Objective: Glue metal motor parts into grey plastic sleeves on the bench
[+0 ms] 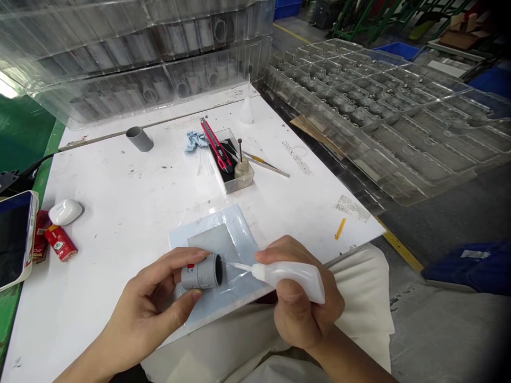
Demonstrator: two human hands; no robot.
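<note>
You have a white tabletop (99, 186) before you, scuffed and spotted with dark marks; a green surface (34, 117) stands beyond its left side, with a bright patch of light (7, 88) at your far left; clear plastic trays (80, 21) rise in a stack along the back, and more molded trays (423, 127) spread out to your right; the gray floor (423, 330) carries a yellow line (401, 249); farther off you see green metal frames (369, 21), a blue bin (397, 51) and an open cardboard box (463, 33).
</note>
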